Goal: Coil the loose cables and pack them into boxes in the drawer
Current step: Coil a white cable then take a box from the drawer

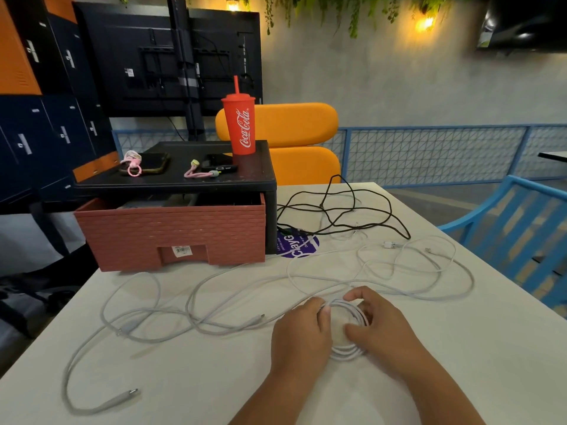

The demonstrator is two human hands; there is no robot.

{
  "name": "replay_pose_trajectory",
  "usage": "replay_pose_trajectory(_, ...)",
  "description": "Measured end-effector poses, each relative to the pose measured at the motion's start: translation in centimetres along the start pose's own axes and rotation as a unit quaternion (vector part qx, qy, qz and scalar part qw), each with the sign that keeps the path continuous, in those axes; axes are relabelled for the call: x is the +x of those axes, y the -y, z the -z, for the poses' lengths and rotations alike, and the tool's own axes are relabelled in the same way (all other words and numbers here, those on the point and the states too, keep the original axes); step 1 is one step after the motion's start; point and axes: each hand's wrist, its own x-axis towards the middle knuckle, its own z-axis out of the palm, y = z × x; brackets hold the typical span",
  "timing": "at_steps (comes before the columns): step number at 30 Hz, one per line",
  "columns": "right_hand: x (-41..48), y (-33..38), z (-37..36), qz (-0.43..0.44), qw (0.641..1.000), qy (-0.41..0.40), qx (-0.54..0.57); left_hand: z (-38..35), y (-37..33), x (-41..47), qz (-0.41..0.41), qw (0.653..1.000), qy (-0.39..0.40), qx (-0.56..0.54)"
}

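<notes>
Low and centre, the left hand (302,329) and right hand (380,328) curled their fingers around a small coil of white cable (346,354) on the white desk (460,363). Loose white cables (122,398) sprawled across the middle, with a black cable (321,206) tangled above them, beside the open reddish drawer (171,231) at left.

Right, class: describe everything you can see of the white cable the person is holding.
The white cable is thin, round and smooth, plastic-coated by its look. Part of it is wound into a flat coil of several loops lying on the white table, gripped by the left hand on one side and the right hand on the other. The rest trails loose in wide curves across the table behind the hands, among other pale cables; which plug is its own cannot be told.
</notes>
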Motion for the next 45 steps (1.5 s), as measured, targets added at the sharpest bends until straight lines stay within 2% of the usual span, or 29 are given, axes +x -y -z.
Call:
replay_pose_trajectory(5, 0.1, -0.9, 0.7, 0.048, 0.997, -0.026, -0.058, -0.6, 0.4, 0.3, -0.035, 0.993, 0.019, 0.113)
replay_pose_trajectory(9, 0.5, -2.0, 1.3, 0.061, 0.995, -0.037, -0.073, -0.8, 0.4, 0.4, -0.065, 0.991, -0.014, 0.117)
replay_pose_trajectory(13, 0.6, -2.4, 1.6, 0.057, 0.997, -0.032, -0.052, -0.2, -0.1, 0.4, -0.081, 0.978, 0.166, 0.101)
replay_pose_trajectory(17, 0.3, -3.2, 2.1, 0.039, 0.997, -0.002, -0.062, 0.4, -0.5, 0.2, -0.101, 0.963, 0.218, 0.119)
replay_pose_trajectory(24, 0.1, -3.3, 2.2, 0.024, 0.989, 0.060, -0.137, 0.6, -0.4, -0.2, -0.085, 0.960, 0.231, 0.133)
replay_pose_trajectory(26, -0.1, -3.3, 2.2, 0.015, 0.993, 0.054, -0.104, 0.4, -0.4, -0.3, -0.083, 0.962, 0.221, 0.138)
replay_pose_trajectory(31, -0.5, -2.6, 2.4, -0.009, 0.997, 0.003, 0.078, 0.0, -0.5, -0.4, -0.077, 0.965, 0.207, 0.139)
replay_pose_trajectory(38, -0.3, -3.0, 2.3, 0.008, 0.998, -0.047, 0.036, -0.1, -0.4, -0.7, -0.078, 0.966, 0.200, 0.145)
replay_pose_trajectory(45, -0.4, -3.1, 2.2, 0.020, 0.998, -0.046, 0.048, 0.2, -0.6, -0.9, -0.090, 0.970, 0.183, 0.130)
